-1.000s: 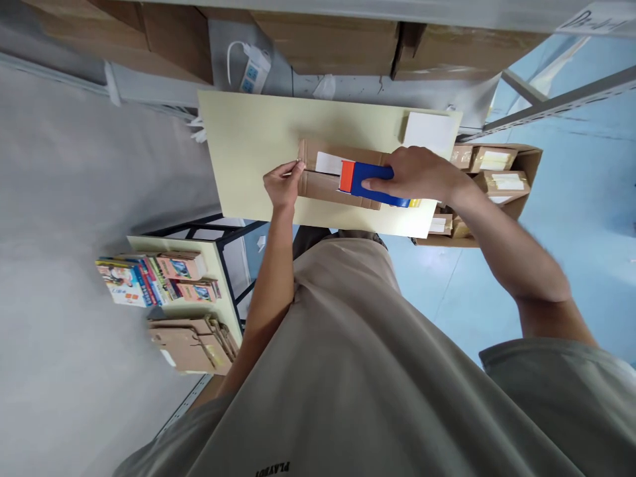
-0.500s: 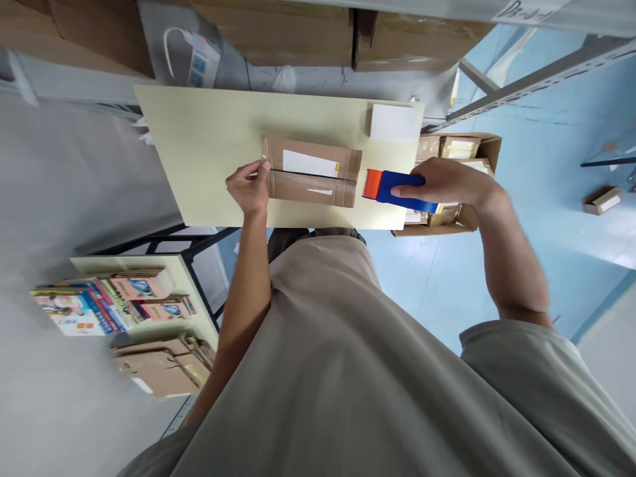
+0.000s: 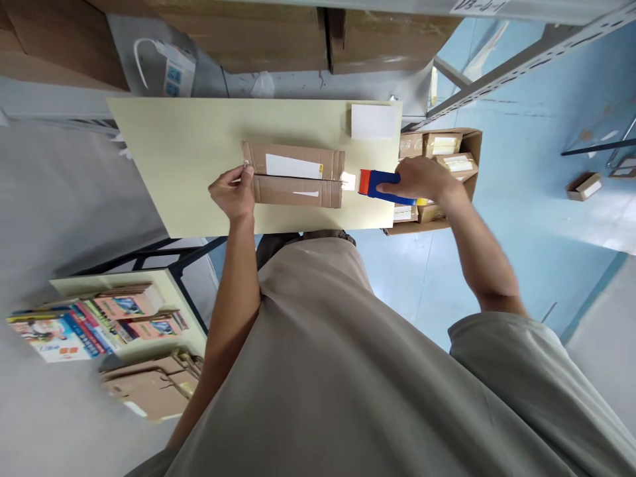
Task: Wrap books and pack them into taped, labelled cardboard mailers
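Note:
A flat cardboard box [image 3: 293, 192] with white labels lies on the pale yellow tabletop [image 3: 199, 132] before me. My left hand [image 3: 235, 193] is closed at its left end, thumb and finger pinching the edge near a small shiny bit of tape. Wrapped around a blue tape dispenser [image 3: 390, 185] with an orange front, my right hand [image 3: 422, 179] is just off the box's right end. A shiny strip of clear tape [image 3: 348, 181] shows between the box and the dispenser. The palm side of the right hand is hidden.
A white rectangular block [image 3: 373, 122] sits at the table's back right. Beyond the right edge stands an open carton [image 3: 474, 149] of small boxes. Large cartons [image 3: 278, 40] and a power strip [image 3: 177, 74] line the back. Books [image 3: 89, 328] and folded cardboard [image 3: 149, 387] are at lower left.
The dispenser has drawn a little to the right, away from the box, and a shiny tape strip now shows in the gap. My left hand stays at the box's left end. The view has shifted slightly.

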A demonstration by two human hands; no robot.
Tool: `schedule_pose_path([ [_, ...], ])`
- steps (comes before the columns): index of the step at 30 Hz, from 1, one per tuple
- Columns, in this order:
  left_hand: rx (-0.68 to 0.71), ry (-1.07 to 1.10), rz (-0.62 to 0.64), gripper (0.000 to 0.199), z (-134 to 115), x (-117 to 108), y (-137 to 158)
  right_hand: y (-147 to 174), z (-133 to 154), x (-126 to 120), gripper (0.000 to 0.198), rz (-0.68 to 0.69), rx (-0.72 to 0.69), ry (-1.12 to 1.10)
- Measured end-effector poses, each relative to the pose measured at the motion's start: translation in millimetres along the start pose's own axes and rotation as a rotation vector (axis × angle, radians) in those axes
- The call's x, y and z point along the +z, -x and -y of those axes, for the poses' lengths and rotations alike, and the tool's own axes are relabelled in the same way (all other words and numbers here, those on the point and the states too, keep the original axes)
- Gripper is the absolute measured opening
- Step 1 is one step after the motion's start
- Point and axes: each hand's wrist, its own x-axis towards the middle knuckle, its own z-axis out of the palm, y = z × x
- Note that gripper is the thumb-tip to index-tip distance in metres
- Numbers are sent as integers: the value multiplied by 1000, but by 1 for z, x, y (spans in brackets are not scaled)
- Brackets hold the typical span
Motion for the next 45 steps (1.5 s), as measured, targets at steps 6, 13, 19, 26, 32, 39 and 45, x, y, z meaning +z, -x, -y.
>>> schedule_pose_path([
  [6,38,-18,-50,21,0,2,4,-20,60,36,55,-90,50,61],
  [13,11,-45,-83,25,-1,-3,12,-11,93,44,52,-110,63,-5],
  [19,-51,-33,-173,24,20,-36,-2,-12,113,64,45,-105,81,-49],
  [26,178,-105,-239,37,-50,-46,9,25,100,9,51,-154,33,-216],
  [32,769,-22,-111,50,-202,-28,48,63,125,-79,40,-531,-266,-407],
  [39,1085,136,-113,55,-276,-14,27,-25,163,-142,36,-1119,-543,-245],
  [45,1033,103,-30,56,-258,-14,28,-94,178,-153,39,-1145,-428,-183],
])
